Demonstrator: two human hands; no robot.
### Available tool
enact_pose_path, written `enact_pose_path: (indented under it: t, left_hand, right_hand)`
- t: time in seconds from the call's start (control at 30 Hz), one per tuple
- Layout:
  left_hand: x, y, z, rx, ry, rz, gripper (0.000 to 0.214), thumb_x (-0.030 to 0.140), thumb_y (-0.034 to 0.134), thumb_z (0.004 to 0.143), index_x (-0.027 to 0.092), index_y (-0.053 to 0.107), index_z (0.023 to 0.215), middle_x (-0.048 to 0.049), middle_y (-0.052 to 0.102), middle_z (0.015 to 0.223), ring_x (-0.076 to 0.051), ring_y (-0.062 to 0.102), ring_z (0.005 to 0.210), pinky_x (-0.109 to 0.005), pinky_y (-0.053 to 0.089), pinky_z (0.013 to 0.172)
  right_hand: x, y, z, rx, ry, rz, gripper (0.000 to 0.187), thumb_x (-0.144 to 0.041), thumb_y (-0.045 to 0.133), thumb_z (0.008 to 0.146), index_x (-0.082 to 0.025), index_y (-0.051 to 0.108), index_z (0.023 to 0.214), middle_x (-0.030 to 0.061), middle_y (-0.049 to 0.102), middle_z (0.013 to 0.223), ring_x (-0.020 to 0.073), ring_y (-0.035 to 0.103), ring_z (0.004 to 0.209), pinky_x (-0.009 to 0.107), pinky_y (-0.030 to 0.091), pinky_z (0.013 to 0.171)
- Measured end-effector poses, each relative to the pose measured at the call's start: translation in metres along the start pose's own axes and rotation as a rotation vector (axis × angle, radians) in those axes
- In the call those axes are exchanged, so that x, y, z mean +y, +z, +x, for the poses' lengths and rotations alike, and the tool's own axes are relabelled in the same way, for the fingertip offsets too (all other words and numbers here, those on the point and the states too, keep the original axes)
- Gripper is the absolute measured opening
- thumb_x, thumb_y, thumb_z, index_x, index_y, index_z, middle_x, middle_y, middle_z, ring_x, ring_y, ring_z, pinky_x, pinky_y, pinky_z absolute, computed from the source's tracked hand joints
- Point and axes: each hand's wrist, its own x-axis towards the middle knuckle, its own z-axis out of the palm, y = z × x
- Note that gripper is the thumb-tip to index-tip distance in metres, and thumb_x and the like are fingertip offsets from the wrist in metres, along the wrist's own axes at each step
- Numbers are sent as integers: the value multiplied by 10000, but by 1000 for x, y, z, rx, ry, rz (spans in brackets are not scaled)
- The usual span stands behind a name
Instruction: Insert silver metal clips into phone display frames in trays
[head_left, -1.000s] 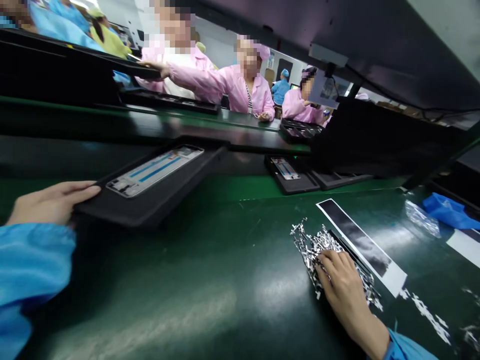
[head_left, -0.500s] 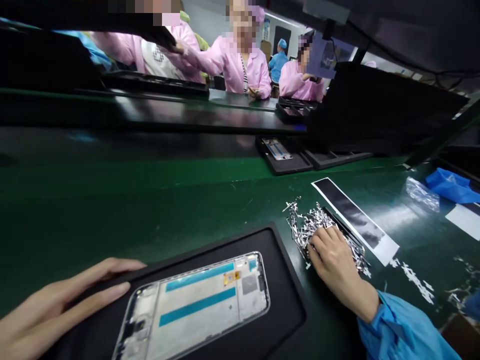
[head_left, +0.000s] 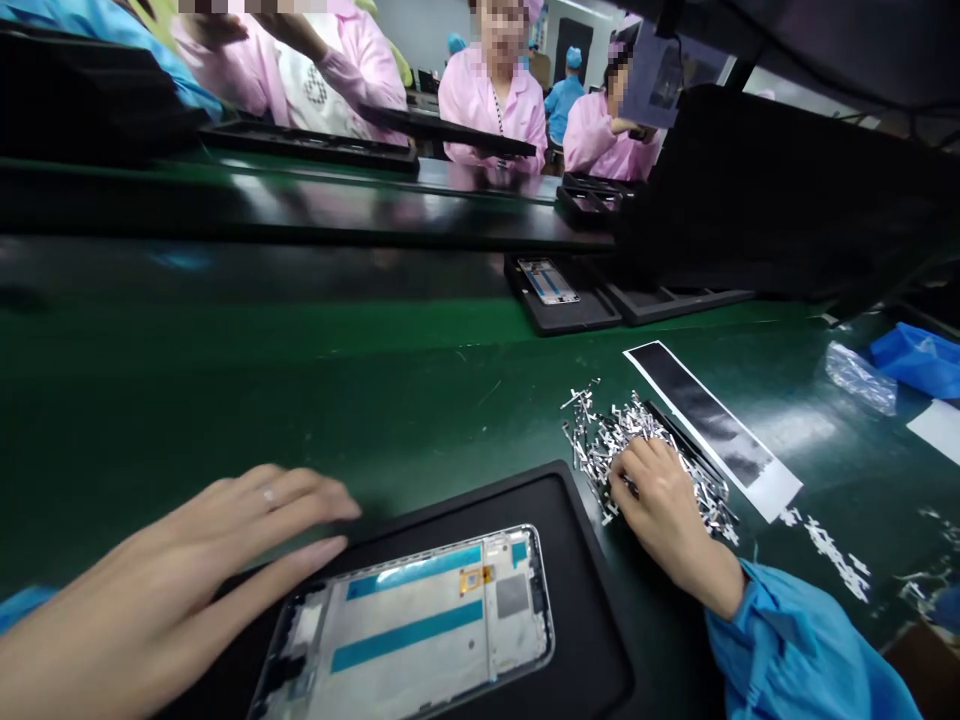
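Note:
A phone frame point(head_left: 420, 630) with two blue strips and an orange flex piece lies tilted in a black tray point(head_left: 592, 610). My left hand point(head_left: 202, 570) is over the tray's left side, fingers stretched out and thumb apart, with nothing in it. Its thumb tip is close to the frame's upper left edge; whether it touches cannot be told. To the right of the tray, my right hand point(head_left: 664, 510) rests in a heap of small silvery strips point(head_left: 607, 440). Its fingers are curled down into the heap, and their tips are hidden.
Beyond the heap lies a white sheet with a dark band point(head_left: 705, 425). Another tray point(head_left: 592, 315) holding a phone frame stands farther back. Clear plastic point(head_left: 861, 378) and a blue bin point(head_left: 919, 358) are at right. Across the bench, people in pink sit; one holds a dark tray point(head_left: 457, 133).
My left hand has moved right and up from the tray's edge, fingers lifted. My right hand stays in the heap. Across the bench, a dark tray has moved in front of the middle person.

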Motion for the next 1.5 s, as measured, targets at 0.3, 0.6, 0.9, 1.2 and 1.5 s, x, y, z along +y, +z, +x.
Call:
enact_pose_path:
  t: [0.3,0.6,0.9,1.2,1.5]
  left_hand:
    - [143,14,92,-291,335,-70,171,251,390,789,189,538,728,-40,546,771,-188,458,733,-341,339,645]
    - [154,41,117,-314,291,-35,140,236,444,780,156,541,719,-37,547,720,-184,449,700,-346,315,643]
    - [156,44,123,-279,214,-176,109,235,470,769,171,555,793,-38,554,813,-193,457,788,-356,325,700]
    - [175,48,126,-277,171,-493,112,257,582,703,182,587,786,21,568,788,-135,498,762,-254,365,700]
    - [177,65,126,-371,104,-597,98,226,554,731,157,622,716,50,578,644,-62,530,630,-132,390,582]
  right_hand:
    - [3,-13,1,10,44,164,149,-173,370,779,-192,412,637,9,440,660,151,373,663,288,301,614]
    - [-2,-3,2,-11,111,317,159,-154,383,744,-188,402,591,15,431,652,165,347,669,316,257,627]
    - [-1,-33,3,26,293,737,126,-225,463,721,-193,464,600,-19,463,644,132,422,646,275,308,620]
    - [1,-36,-1,9,403,1135,130,-274,517,713,-185,504,619,-3,472,693,136,441,705,262,343,645]
    - [-3,-36,1,45,419,1117,130,-276,524,720,-188,509,625,-17,467,661,112,433,655,236,354,597]
